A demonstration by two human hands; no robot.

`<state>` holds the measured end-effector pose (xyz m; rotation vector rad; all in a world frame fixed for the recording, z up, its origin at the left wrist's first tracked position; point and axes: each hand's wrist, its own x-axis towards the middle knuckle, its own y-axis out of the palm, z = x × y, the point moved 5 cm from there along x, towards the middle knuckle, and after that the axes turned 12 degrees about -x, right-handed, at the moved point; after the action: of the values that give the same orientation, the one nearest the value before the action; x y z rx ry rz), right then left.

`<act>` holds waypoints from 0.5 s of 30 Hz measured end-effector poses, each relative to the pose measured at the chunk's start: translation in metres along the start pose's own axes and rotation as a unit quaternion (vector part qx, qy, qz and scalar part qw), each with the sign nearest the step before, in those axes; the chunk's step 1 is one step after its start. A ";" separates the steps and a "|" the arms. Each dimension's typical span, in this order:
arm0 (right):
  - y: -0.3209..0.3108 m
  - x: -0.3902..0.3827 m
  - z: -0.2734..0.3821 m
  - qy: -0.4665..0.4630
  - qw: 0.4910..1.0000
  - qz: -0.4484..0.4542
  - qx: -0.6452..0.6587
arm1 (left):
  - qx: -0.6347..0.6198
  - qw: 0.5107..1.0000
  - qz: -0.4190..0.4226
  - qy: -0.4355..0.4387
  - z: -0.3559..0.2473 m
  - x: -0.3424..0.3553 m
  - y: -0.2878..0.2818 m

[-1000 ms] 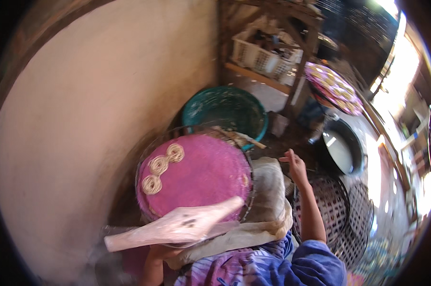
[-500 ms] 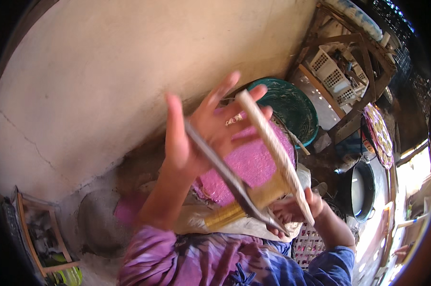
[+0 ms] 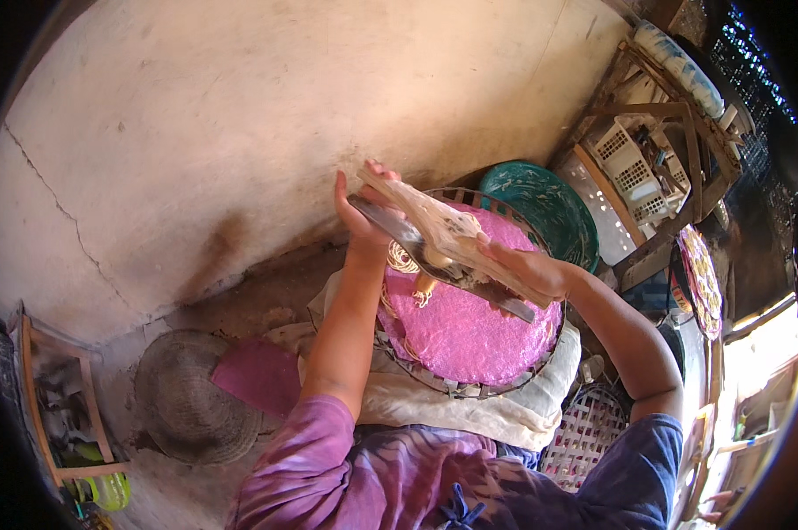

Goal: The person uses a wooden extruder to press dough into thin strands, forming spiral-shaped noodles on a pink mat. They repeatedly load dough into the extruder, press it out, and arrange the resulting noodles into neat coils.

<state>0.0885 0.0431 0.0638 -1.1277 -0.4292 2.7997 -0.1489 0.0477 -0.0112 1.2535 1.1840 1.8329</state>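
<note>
The wooden press [image 3: 443, 225] hides part of the left hand [image 3: 365, 221] and of the pink sheet [image 3: 478, 340]. The right arm [image 3: 624, 340] covers much of a dark tub [image 3: 674, 343]. The lower edge crops the shirt [image 3: 390, 473]. What lies in the white basket [image 3: 628, 168] is too small to tell.

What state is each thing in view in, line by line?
Wooden press: held level with neither hand, slanting, above the pink sheet.
Right hand: closed around the press's right end.
Left hand: at the other end, grip partly hidden.
Pink sheet: spread out, partly hidden by the press.
Pale strands: looped, partly hidden.
Green basin: smeared inside.
White crate: loaded with assorted items.
Wall: cracked.
</note>
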 end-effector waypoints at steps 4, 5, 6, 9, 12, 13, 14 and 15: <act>0.013 -0.011 0.014 0.016 0.999 -0.006 0.046 | 0.005 0.999 0.031 0.011 -0.010 -0.005 0.034; 0.012 -0.018 0.016 0.017 0.999 -0.031 0.038 | 0.011 0.999 0.027 0.016 -0.007 -0.009 0.039; 0.010 -0.026 0.017 0.025 0.998 -0.050 0.025 | 0.013 0.999 0.029 0.035 -0.003 -0.011 0.042; 0.003 -0.041 0.023 0.011 0.995 -0.098 0.026 | -0.030 0.998 -0.045 0.037 0.015 -0.008 0.038; -0.001 -0.039 0.024 0.023 0.990 -0.138 -0.012 | 0.011 0.999 -0.004 0.033 0.014 0.002 0.049; 0.000 -0.037 0.023 0.016 0.990 -0.138 -0.015 | 0.021 0.999 -0.010 0.031 0.011 0.004 0.052; 0.004 -0.034 0.021 0.009 0.990 -0.137 -0.017 | 0.021 0.999 -0.012 0.027 0.007 0.003 0.054; 0.008 -0.032 0.020 -0.005 0.994 -0.111 -0.024 | 0.038 0.999 -0.027 0.024 0.005 0.001 0.054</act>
<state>0.0979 0.0246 0.0968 -1.0056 -0.5867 2.6170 -0.1448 0.0279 0.0396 1.2117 1.3125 1.8035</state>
